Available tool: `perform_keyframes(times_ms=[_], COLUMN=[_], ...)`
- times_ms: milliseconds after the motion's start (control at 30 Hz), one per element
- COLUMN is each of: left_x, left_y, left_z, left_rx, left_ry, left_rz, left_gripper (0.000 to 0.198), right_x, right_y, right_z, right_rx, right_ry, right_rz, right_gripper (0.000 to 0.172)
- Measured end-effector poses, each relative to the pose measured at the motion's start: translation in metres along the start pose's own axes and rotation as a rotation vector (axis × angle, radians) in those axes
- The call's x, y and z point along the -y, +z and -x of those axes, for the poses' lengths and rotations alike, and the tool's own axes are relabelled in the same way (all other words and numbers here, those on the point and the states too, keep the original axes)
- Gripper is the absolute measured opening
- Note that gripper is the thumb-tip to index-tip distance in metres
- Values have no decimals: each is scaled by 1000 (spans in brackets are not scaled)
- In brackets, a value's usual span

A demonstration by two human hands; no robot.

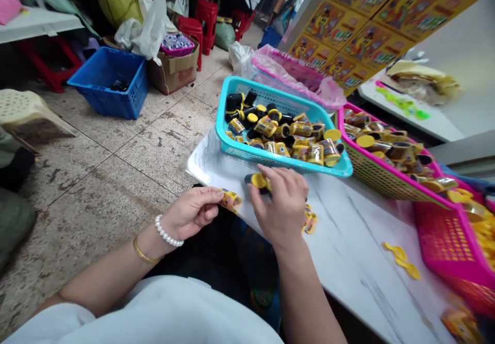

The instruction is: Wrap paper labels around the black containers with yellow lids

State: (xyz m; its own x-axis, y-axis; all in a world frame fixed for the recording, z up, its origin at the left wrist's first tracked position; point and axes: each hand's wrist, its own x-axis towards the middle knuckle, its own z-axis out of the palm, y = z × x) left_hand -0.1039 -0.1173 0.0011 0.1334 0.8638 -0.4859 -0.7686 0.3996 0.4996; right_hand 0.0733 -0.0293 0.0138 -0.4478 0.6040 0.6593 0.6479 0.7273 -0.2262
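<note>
Between the thumb and fingers of my left hand (199, 207) is a small printed yellow plastic sleeve (231, 199), held over the near edge of the white table. My right hand (282, 205) is curled palm-down around a small black tube with a yellow cap (258, 180) just above or on the tabletop; its fingers partly cover the piece. Several flat printed sleeves (309, 221) lie beside that hand, partly hidden by it. Behind both hands stands a turquoise basket (286, 166), filled with black tubes with yellow caps, many wrapped in printed sleeves.
A pink basket (386, 176) of wrapped tubes stands to the right, near another pink basket (441, 235) with yellow parts. Yellow plastic pieces (402, 261) lie on the marbled table (348, 246). On the floor are a blue crate (108, 86) and a cardboard box (178, 70).
</note>
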Motion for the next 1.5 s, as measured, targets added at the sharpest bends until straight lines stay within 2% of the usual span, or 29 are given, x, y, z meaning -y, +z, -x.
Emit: perform_keyframes(times_ms=[67,133,233,300,433,667,767,867,967,1033,1133,1333,1500], left_x=[-4,-5,-4,-2,0,3,4,5,6,6,6,6,9], left_y=[1,2,6,8,10,15,17,17,15,14,13,15,12], left_z=[-3,-6,-10,-12,-15,-18,-19,-18,-18,-17,-17,-18,-19], left_rx=[16,23,56,80,93,100,93,101,105,87,87,157,144], left_ry=[-20,-40,-67,-75,-76,-68,-62,-46,-17,-3,-22,-70,-67], left_rz=[67,117,151,162,164,172,178,167,118,84,79,105,47], left_gripper=[13,10,10,13,16,13,13,15,18,18,18,19,22], right_x=[5,12,18,20,21,30,34,36,35,34,33,29,25], right_y=[-10,-21,-27,-27,-24,-26,-27,-28,-27,-27,-29,-36,-32], right_z=[5,11,19,20,17,17,26,36,42,44,43,34,28], right_rx=[-51,-23,83,100,8,-33,-11,19,-30,-52,-6,161,169], right_ry=[197,397,526,570,658,624,551,388,263,238,298,542,638], right_rz=[-354,-685,-886,-886,-816,-673,-603,-450,-239,-176,-271,-777,-831], right_gripper=[44,39,26,24,22,16,24,34,41,43,37,17,13])
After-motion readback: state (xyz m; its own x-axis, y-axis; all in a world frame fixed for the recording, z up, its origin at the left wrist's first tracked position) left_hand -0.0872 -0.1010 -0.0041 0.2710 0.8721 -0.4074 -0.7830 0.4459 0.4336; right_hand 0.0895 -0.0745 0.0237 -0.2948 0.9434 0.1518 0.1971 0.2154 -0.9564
